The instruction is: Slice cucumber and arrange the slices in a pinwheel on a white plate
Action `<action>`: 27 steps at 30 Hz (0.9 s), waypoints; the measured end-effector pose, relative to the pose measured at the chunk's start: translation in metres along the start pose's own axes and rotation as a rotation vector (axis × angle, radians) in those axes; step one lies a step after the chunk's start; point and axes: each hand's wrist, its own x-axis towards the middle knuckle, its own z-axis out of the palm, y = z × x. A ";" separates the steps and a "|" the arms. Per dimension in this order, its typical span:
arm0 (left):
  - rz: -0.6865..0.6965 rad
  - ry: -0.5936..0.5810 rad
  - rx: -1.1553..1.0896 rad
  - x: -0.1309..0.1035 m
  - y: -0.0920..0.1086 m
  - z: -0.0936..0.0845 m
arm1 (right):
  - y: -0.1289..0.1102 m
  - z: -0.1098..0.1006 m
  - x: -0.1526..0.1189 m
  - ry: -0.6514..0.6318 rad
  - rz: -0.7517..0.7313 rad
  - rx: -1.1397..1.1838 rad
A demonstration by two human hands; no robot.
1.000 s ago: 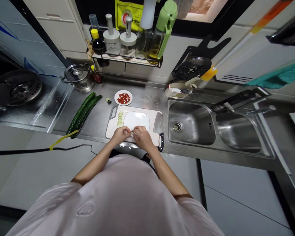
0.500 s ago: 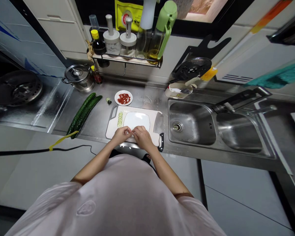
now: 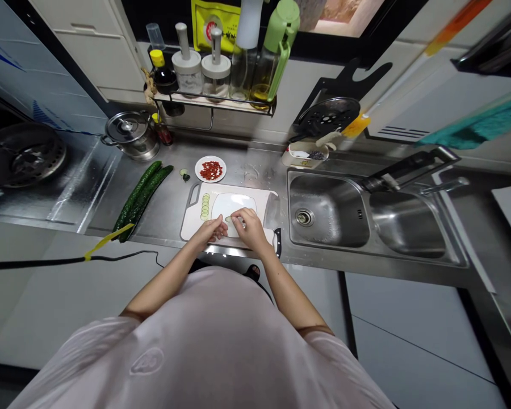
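Note:
A white plate (image 3: 243,201) lies on the light cutting board (image 3: 190,228), and both hands are over its near edge. Between the thumb and fingers of my right hand (image 3: 248,226) is a small cucumber slice (image 3: 229,219). My left hand (image 3: 214,229) is beside it with loosely curled fingers apart, holding nothing that I can see. On the board's left part, several cucumber slices (image 3: 205,207) overlap in a row. A knife lies along the board's right side, its blade (image 3: 272,209) partly showing and its dark handle (image 3: 277,242) near the front edge.
Two whole cucumbers (image 3: 141,196) lie to the left. Behind the board are a small plate of chopped red pieces (image 3: 211,170) and cucumber ends (image 3: 184,175). A lidded pot (image 3: 132,136) stands back left; a double sink (image 3: 330,210) is on the right. A bottle rack (image 3: 221,102) hangs above.
My hands have moved apart. The right hand now holds the cucumber slice over the plate, while the left hand's fingers have loosened. The view has shifted slightly.

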 end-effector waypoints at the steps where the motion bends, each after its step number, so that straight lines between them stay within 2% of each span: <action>1: -0.025 -0.028 -0.038 0.000 0.000 0.002 | 0.000 0.000 0.000 0.000 0.007 0.015; 5: -0.097 -0.107 -0.125 0.003 0.003 0.005 | -0.001 0.000 -0.001 -0.014 0.038 0.040; 8: -0.092 -0.100 -0.118 0.005 0.006 0.006 | -0.002 0.000 -0.003 -0.025 0.053 0.052; 18: 0.151 0.043 -0.094 0.005 0.013 0.008 | 0.004 0.006 -0.008 0.017 0.085 0.119; 27: 0.293 0.141 0.080 0.020 0.022 0.006 | 0.020 0.017 -0.006 0.052 0.223 0.205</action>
